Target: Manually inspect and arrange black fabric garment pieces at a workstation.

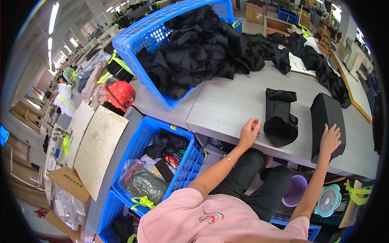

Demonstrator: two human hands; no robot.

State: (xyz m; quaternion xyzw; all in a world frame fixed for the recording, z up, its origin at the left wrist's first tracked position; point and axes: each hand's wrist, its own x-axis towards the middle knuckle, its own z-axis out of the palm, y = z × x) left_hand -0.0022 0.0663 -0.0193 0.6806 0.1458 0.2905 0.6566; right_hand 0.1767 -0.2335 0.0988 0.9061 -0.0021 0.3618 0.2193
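Note:
My right hand (pixel 330 138) lies flat on the near end of a long black block (pixel 328 117), its fingers stretched over the top. My left hand (pixel 250 133) hovers at the table's near edge with loosely bent fingers apart and nothing in them. Just to its right, on the grey table (pixel 227 101), is a sewn black fabric piece (pixel 279 115). It has a folded strip at its far end, a small loop on its right side and a rounded near end. A gap of bare tabletop separates this piece from the block.
A tipped blue basket (pixel 121 44) spills black fabric pieces (pixel 198 48) across the table's far side. More black pieces (pixel 320 65) trail along the right. Left of my legs stands a blue crate (pixel 142 125) of bags and cloth. A purple basket (pixel 298 190) and turquoise fan (pixel 327 200) are below the table.

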